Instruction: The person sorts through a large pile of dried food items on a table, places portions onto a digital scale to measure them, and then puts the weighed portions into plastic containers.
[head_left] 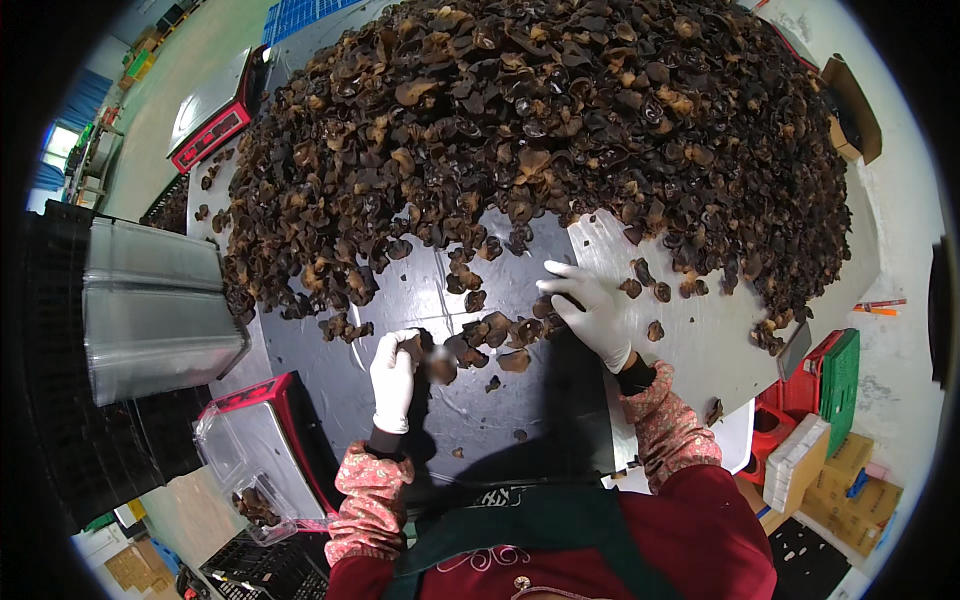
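Observation:
A large heap of dark brown wood ear mushrooms (520, 130) covers the far part of the metal table. Both of my hands wear white gloves. My left hand (392, 380) is closed, its fingertips at a dark wood ear mushroom (418, 346) on the near side of the heap. A short row of loose wood ears (492, 330) lies between my hands. To the right, my right hand (588, 312) has its fingers spread, with thumb and fingertips above the right end of that row; nothing shows in its grip.
Stacked clear plastic containers (155, 300) stand at the left. A red-sided scale (270, 440) near my left arm carries a clear box with some wood ears. Another scale (212, 108) sits at far left. Cartons (850, 490) and a green crate (840, 375) are at lower right.

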